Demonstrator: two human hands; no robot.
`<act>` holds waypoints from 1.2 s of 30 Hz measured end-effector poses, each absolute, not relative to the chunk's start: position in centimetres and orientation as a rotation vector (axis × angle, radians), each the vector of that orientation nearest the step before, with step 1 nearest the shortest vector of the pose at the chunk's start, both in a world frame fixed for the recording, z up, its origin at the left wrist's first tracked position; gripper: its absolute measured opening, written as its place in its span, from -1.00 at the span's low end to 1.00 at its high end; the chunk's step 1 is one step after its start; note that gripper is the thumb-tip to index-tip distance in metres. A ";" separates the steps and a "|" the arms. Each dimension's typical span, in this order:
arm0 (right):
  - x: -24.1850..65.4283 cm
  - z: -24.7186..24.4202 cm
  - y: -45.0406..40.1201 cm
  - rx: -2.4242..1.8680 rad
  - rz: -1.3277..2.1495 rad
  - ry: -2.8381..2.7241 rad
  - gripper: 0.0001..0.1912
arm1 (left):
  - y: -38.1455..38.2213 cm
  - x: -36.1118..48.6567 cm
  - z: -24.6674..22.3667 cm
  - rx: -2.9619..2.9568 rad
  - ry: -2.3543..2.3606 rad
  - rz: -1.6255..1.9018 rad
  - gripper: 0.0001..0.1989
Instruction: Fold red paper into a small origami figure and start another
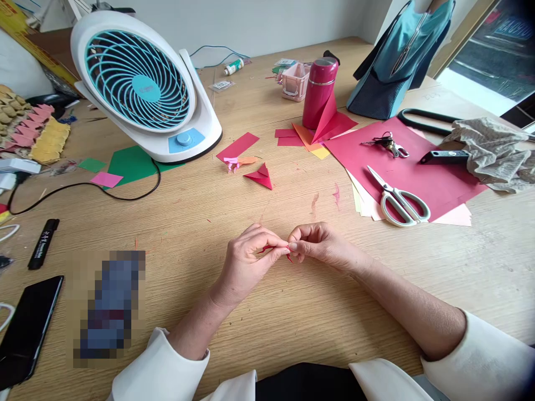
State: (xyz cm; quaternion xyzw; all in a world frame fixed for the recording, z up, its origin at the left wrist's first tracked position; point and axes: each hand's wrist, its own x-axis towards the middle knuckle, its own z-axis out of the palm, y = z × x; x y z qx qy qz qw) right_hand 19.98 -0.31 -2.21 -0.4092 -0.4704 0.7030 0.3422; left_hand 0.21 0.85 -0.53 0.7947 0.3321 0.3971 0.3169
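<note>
Near the middle of the wooden table [259, 312], my left hand [251, 253] pinches a small piece of red paper [289, 257] between thumb and fingers. My right hand [321, 242] meets it from the right, its thumb and forefinger closed on the same piece. Most of the paper is hidden by the fingertips; only thin red edges show. Beyond the hands lie a folded red paper triangle [261, 176], a red paper strip [238, 147] and small pink and orange paper pieces [234, 162].
At the back left stands a fan [146, 89]. A red flask [320, 94], a pink basket [295, 83] and a blue bag [388, 72] are at the back. Scissors [401, 203] and keys [388, 146] lie on red sheets [434, 184]. A phone [29, 328] and marker [43, 244] lie left.
</note>
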 end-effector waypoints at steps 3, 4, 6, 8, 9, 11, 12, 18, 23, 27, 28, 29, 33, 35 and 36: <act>20.0 -2.2 -0.3 -1.063 1.778 -1.273 -0.57 | 0.9 0.2 -0.5 2.080 0.877 1.030 -0.93; 20.0 -2.2 -0.4 -1.062 1.770 -1.289 -0.57 | 0.9 0.1 -0.4 2.082 0.875 1.022 -0.93; 20.1 -2.2 -0.4 -1.060 1.772 -1.315 -0.56 | 0.9 0.1 -0.2 2.097 0.867 1.005 -0.93; 20.2 -2.1 -0.4 -1.056 1.783 -1.317 -0.55 | 0.8 0.0 0.0 2.116 0.869 0.988 -0.95; 20.2 -2.0 -0.4 -1.056 1.787 -1.309 -0.54 | 0.8 0.0 0.1 2.121 0.879 0.984 -0.96; 20.1 -1.9 -0.4 -1.061 1.793 -1.284 -0.53 | 0.7 0.0 0.2 2.119 0.907 0.980 -0.96; 20.1 -1.8 -0.4 -1.064 1.798 -1.272 -0.52 | 0.7 0.0 0.2 2.116 0.917 0.977 -0.96; 20.0 -1.4 -0.5 -1.060 1.837 -1.237 -0.53 | 0.5 0.1 0.6 2.141 0.939 0.970 -0.97; 20.0 -1.5 -0.4 -1.035 1.870 -1.207 -0.53 | 0.6 0.2 0.6 2.153 0.900 0.969 -0.95; 20.0 -1.5 -0.4 -1.028 1.879 -1.164 -0.55 | 0.7 0.3 0.1 2.067 0.863 1.001 -0.94; 19.9 -1.5 -0.4 -1.034 1.876 -1.154 -0.55 | 0.7 0.4 0.0 2.038 0.863 1.010 -0.94; 20.0 -1.5 -0.4 -1.039 1.876 -1.149 -0.55 | 0.6 0.4 -0.1 2.013 0.869 1.018 -0.94; 20.1 -1.4 -0.4 -1.040 1.884 -1.184 -0.56 | 0.4 0.5 -0.3 1.992 0.901 1.043 -0.93; 20.1 -1.3 -0.3 -1.043 1.877 -1.220 -0.55 | 0.3 0.5 -0.2 2.015 0.908 1.047 -0.94; 20.1 -1.3 -0.3 -1.047 1.869 -1.236 -0.55 | 0.3 0.5 -0.2 2.024 0.909 1.045 -0.94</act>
